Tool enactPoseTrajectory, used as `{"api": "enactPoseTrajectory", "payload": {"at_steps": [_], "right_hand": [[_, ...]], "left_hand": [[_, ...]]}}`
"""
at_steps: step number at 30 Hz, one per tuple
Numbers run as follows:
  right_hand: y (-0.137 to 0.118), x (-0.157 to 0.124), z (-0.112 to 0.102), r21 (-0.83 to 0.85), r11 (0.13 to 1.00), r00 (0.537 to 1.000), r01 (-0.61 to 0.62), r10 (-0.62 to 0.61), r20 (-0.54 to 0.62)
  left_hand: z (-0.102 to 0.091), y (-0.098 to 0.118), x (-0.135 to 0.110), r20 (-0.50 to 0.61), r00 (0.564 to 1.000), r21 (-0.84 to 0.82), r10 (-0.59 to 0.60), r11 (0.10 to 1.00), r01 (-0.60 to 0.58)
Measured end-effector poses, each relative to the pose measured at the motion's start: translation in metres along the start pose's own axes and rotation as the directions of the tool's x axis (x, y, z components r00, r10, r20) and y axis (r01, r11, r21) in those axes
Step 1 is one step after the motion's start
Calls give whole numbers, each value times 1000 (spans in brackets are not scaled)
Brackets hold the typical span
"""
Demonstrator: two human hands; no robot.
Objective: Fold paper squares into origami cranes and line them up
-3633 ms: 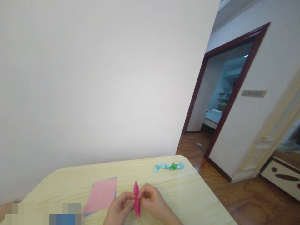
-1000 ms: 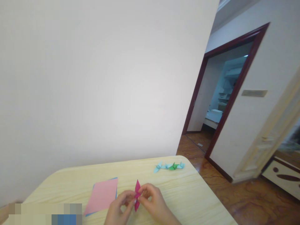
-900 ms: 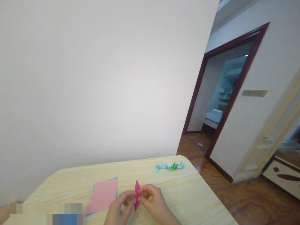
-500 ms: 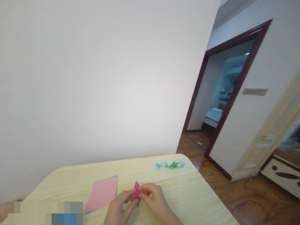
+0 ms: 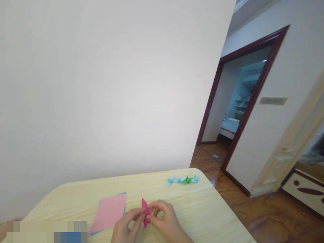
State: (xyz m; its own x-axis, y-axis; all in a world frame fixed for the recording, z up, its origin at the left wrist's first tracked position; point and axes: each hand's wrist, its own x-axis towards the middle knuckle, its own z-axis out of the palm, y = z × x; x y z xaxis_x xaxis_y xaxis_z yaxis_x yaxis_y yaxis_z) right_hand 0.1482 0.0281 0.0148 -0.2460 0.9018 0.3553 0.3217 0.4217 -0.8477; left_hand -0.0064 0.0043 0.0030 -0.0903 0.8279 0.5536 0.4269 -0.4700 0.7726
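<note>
Wood-grain table (image 5: 202,211) | pink sheet (image 5: 107,212) on blue sheet (image 5: 125,209) | blue, green origami cranes (image 5: 182,181)

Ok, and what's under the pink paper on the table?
A blue sheet shows along the right and lower edges of the pink paper; the rest of it is covered.

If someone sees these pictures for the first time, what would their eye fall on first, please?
The eye goes first to the folded magenta paper, pinched between the left hand and the right hand at the near edge of the light wood-grain table. Beside it lies a pink sheet on a blue sheet. Farther along the table sits a row of small pale blue and green origami cranes.
</note>
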Motion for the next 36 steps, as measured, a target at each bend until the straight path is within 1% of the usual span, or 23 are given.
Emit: {"api": "enactPoseTrajectory", "payload": {"at_steps": [5,11,16,23,28,32,36], "right_hand": [[-2,0,-1,-23,1000,1000,-13,13,20],[-5,1,-3,-37,999,1000,-21,21,-11],[-3,1,-3,-24,999,999,-35,35,-7],[-5,0,-2,-59,997,999,-43,42,-10],[-5,0,0,-86,996,1000,-30,30,7],[-5,-1,0,-80,997,999,3,0,39],[-4,0,0,-109,993,997,40,-33,63]], "left_hand": [[1,-3,-2,12,1000,37,14,999,-14],[-1,5,-1,81,996,59,-41,998,37],[0,1,-1,74,997,22,-20,1000,18],[1,-3,-4,51,999,12,-6,1000,5],[2,-6,-5,57,996,18,-63,998,62],[3,-1,-2,75,990,11,-118,993,118],[4,4,-1,54,991,11,-119,993,119]]}}
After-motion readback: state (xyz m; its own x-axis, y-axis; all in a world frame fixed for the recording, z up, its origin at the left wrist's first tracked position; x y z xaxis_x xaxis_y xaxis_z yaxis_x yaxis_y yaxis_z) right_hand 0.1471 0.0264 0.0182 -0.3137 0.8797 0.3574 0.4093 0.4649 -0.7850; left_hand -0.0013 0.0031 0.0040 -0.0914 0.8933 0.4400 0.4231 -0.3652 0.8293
